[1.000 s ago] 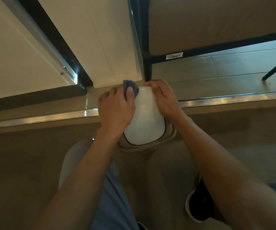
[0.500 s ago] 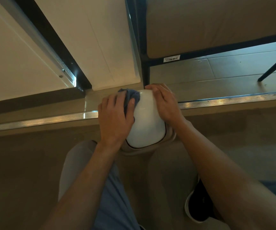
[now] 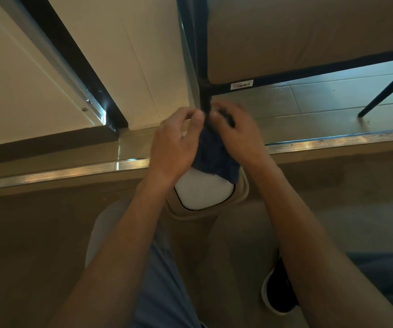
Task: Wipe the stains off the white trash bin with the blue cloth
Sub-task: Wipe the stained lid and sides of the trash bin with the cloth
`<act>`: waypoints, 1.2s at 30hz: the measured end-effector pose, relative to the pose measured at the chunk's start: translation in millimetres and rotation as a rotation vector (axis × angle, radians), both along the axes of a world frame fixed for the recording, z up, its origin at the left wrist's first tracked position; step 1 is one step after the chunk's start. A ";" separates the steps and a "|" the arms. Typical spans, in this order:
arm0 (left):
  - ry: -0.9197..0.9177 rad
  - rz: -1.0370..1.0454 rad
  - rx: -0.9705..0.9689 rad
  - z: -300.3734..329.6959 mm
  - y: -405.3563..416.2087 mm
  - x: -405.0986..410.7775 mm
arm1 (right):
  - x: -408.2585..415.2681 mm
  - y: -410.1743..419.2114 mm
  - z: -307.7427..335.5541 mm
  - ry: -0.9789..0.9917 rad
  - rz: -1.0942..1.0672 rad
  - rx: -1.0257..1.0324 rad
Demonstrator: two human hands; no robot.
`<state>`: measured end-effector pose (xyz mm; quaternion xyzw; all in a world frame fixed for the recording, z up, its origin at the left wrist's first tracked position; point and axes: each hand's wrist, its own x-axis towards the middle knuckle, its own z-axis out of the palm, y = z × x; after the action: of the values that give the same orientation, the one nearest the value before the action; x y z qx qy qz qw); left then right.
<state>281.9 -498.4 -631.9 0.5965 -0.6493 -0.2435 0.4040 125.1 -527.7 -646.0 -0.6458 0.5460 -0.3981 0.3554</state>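
Note:
The white trash bin (image 3: 201, 191) stands on the floor between my knees, seen from above, with its pale lid facing me and a tan rim around it. The blue cloth (image 3: 213, 155) hangs over the far half of the lid. My left hand (image 3: 175, 144) and my right hand (image 3: 237, 136) are both raised just above the bin's far edge. Each pinches the top of the cloth, fingertips nearly touching. The right hand is blurred. The bin's sides are hidden below the lid.
A metal threshold strip (image 3: 60, 171) runs across the floor just beyond the bin. A white door panel (image 3: 131, 55) and a dark frame post (image 3: 202, 67) rise behind it. A dark chair leg (image 3: 384, 91) stands at the right. My shoe (image 3: 277, 294) rests lower right.
Both hands have come off the bin's sides and lifted toward each other. The cloth, earlier bunched under my left hand, is now held by both hands and drapes over the lid.

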 end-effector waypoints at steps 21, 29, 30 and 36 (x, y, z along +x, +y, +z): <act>-0.162 0.227 -0.027 -74.2 17.4 23.0 | 27.8 3.2 -48.2 0.624 -0.200 -0.202; -0.149 0.214 -0.024 -75.9 17.5 23.5 | 16.9 -22.7 -38.1 0.414 -0.207 0.211; -0.147 0.220 -0.030 -75.8 17.5 23.1 | 20.9 -16.6 -39.7 0.500 -0.224 0.101; -0.158 0.210 -0.046 -75.0 17.3 22.1 | 15.5 -18.3 -41.0 0.460 -0.127 0.107</act>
<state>304.0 -481.2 -706.9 0.6691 -0.6185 -0.1369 0.3886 140.6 -546.0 -687.1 -0.6639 0.6726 -0.2326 0.2295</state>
